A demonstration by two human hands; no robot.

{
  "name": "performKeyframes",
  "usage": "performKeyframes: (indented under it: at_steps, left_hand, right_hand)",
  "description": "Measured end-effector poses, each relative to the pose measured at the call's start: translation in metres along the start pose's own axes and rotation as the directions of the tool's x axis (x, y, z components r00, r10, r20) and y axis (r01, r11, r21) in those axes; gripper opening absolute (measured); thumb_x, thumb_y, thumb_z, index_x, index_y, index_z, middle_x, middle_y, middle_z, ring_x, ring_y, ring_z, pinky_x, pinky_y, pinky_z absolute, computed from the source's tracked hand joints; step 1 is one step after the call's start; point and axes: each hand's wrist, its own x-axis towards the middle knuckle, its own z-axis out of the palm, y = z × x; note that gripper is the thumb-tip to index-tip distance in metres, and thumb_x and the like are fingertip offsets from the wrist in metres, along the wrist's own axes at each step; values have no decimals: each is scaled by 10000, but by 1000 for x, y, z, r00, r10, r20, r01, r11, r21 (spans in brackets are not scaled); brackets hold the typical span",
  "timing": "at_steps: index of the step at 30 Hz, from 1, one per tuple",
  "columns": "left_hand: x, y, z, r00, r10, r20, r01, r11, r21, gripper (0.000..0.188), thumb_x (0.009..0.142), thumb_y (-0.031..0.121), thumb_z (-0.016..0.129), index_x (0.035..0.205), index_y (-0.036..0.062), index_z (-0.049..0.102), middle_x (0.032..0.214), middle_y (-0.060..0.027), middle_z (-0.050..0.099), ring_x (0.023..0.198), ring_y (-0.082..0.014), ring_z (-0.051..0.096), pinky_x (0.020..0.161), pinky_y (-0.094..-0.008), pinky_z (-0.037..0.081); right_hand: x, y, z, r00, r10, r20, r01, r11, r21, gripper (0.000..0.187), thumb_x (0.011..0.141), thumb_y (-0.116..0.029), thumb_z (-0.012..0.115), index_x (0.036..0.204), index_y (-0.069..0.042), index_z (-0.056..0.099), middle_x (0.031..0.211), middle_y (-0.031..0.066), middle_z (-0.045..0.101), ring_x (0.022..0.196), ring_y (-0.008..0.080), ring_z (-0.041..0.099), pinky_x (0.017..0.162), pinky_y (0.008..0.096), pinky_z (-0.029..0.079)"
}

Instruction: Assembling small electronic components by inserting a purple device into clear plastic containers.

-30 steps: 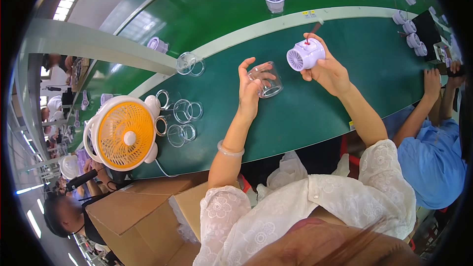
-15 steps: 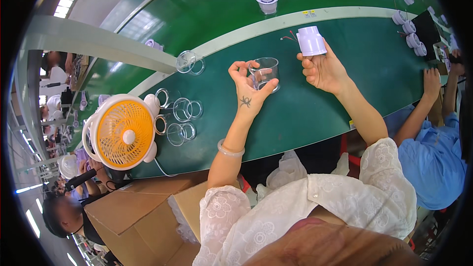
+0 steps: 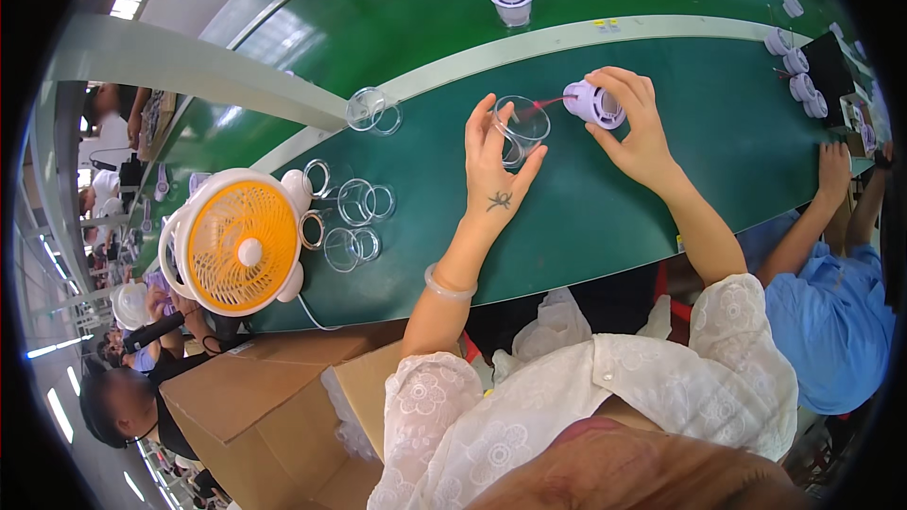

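Over the middle of the green table (image 3: 567,217), my left hand (image 3: 499,156) holds a clear plastic cup (image 3: 525,121) with its fingers around the wall. To its right, my right hand (image 3: 638,127) grips a pale lilac round plastic housing (image 3: 580,104) between thumb and fingers. The housing lies tilted on its side, its slotted ring facing right. Red wires (image 3: 546,104) stick out of its left end and point at the cup, overlapping the rim in view. Whether the wire tips are inside the cup I cannot tell.
Several clear cups (image 3: 357,200) stand at the left beside an orange and white fan (image 3: 242,244). An open cardboard box (image 3: 255,397) is at lower left. Beyond the pale ledge (image 3: 529,49) sits another lilac unit (image 3: 511,2). At right are more housings (image 3: 803,90) and a co-worker's arm (image 3: 811,191).
My right hand has turned the housing from upright to its side, wires now toward the cup. My left hand has shifted slightly right and tipped the cup; the two parts are closer together.
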Motion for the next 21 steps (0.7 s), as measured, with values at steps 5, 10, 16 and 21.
performKeyframes:
  at_steps: [5, 10, 16, 21]
  left_hand:
    - [-1, -5, -2, 993, 114, 24, -117, 964, 240, 487, 616, 69, 663, 1066, 6, 487, 1164, -147, 370, 1016, -286, 418, 824, -336, 383]
    - [1, 7, -1, 972, 150, 181, -195, 943, 270, 379, 684, 156, 609, 1010, -6, 502, 1106, -164, 395, 1003, -325, 393, 867, -395, 304]
    - [-2, -3, 1, 970, 171, 172, -211, 943, 256, 147, 715, 93, 562, 805, -8, 504, 1087, -188, 396, 978, -341, 407, 834, -404, 329]
    - [-6, -3, 6, 991, 85, 101, -72, 990, -123, 154, 777, 133, 518, 713, -3, 484, 1107, -170, 376, 992, -319, 416, 852, -414, 339]
  right_hand:
    - [-1, -1, 5, 994, -107, 24, 108, 993, -45, 474, 568, 59, 589, 1002, -119, 527, 1031, 56, 470, 880, 264, 401, 758, 324, 375]
    - [-3, -1, 9, 953, -279, 117, 277, 960, 30, 494, 557, 63, 582, 1016, -107, 515, 1023, 64, 473, 876, 272, 396, 764, 331, 368]
    - [-5, 1, 9, 979, -157, 134, 126, 969, 215, 559, 587, -5, 630, 1102, -53, 419, 1091, 102, 421, 962, 283, 398, 821, 338, 350]
    - [-13, 13, 23, 960, -66, 270, -103, 817, 568, 524, 658, -88, 636, 1095, -67, 346, 1129, 113, 375, 1057, 229, 375, 878, 330, 318]
